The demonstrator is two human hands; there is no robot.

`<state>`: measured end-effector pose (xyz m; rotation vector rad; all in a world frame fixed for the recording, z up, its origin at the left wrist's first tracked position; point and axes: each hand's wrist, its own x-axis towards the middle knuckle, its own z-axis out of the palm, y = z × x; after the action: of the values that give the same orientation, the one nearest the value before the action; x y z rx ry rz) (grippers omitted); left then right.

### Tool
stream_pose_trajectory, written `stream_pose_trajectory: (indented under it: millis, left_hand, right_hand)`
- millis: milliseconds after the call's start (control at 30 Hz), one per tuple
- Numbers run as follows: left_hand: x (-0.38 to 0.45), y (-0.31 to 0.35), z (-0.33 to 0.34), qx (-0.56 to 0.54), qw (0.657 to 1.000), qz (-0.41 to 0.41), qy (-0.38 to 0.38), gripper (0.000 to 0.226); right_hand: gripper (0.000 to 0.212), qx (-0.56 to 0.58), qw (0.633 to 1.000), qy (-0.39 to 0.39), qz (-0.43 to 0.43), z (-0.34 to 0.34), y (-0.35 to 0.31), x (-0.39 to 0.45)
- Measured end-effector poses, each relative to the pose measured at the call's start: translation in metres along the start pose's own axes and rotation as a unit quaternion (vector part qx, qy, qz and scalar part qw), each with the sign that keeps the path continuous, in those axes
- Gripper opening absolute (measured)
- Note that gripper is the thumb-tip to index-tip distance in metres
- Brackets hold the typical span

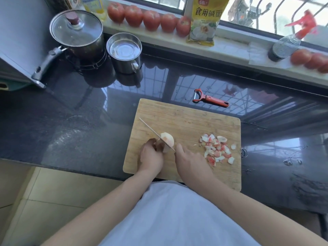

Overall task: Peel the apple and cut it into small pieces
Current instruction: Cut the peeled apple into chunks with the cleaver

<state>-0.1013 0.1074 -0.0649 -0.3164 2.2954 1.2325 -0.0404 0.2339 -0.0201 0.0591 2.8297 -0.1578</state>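
A peeled apple piece (167, 140), pale with a pink blush, lies on the wooden cutting board (191, 119). My left hand (151, 157) curls round its left part and steadies it. My right hand (189, 161) grips a knife handle, hidden under the hand. The thin knife blade (150, 129) runs up and to the left and cuts down through the apple. A heap of red and white peel scraps (217, 149) lies on the board's right side.
A red peeler (209, 99) lies on the dark glossy counter behind the board. A lidded pot (76, 32) and a steel mug (124, 52) stand at the back left. Tomatoes (150, 19), a yellow packet (205, 20) and a spray bottle (287, 43) line the windowsill.
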Motion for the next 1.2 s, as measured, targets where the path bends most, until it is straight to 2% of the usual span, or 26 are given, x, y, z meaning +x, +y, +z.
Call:
stream_pose_trajectory:
  millis: [200,300,467,567,733,867,1033,1200]
  left_hand:
    - [0.000,-0.001,-0.003,-0.017,1.000,0.008,-0.016,0.027]
    - [0.006,-0.004,-0.008,-0.018,1.000,-0.011,-0.023,0.029]
    - [0.018,-0.010,-0.017,-0.054,0.996,-0.074,0.021,0.035]
    - [0.012,-0.009,-0.017,-0.098,0.992,-0.054,0.065,0.037]
    - [0.022,0.001,-0.017,-0.116,0.990,-0.012,0.077,0.019]
    - [0.033,0.001,-0.020,-0.120,0.988,-0.007,0.092,0.020]
    - [0.043,-0.001,-0.026,-0.065,0.994,0.019,0.081,0.008]
    - [0.050,-0.006,-0.031,0.001,0.997,0.036,0.070,0.020]
  right_hand:
    - [0.049,-0.010,0.999,-0.030,0.028,0.008,0.023,-0.032]
    - [0.056,-0.024,0.999,-0.043,0.007,0.012,0.020,-0.025]
    - [0.031,-0.021,0.999,-0.014,-0.024,-0.013,-0.003,0.008]
    - [0.032,-0.006,0.999,-0.010,-0.039,-0.027,-0.007,0.028]
    - [0.020,0.030,0.998,-0.033,-0.040,-0.034,-0.014,0.051]
    - [0.018,0.051,0.998,-0.036,-0.028,-0.033,-0.019,0.065]
    - [0.017,0.048,0.998,-0.031,-0.021,-0.028,-0.020,0.072]
    - [0.019,0.041,0.999,-0.015,-0.017,-0.015,-0.021,0.066]
